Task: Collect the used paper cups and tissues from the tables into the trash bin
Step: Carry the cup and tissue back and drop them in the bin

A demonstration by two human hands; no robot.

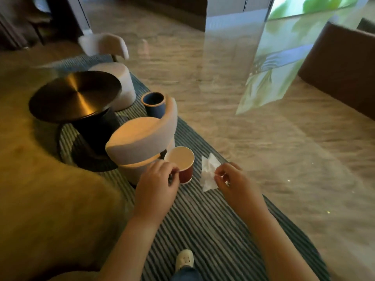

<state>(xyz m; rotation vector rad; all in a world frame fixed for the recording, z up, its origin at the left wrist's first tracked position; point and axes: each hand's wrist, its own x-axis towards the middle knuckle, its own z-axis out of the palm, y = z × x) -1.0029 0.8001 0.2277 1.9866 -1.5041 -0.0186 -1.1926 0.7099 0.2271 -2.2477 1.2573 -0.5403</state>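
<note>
Gripping the red paper cup [185,171] by its rim is the left hand [156,183]; at three o'clock, the right hand [233,181] pinches a white tissue [208,173]; the blue bin [154,104] stands at twelve.

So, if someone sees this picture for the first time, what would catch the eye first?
First the two hands low in the middle: the left hand holds a red paper cup and the right hand pinches a white tissue, both above a striped rug. Next, at the left, a round dark table with a shiny top, and a blue bin behind a pale chair.
</note>
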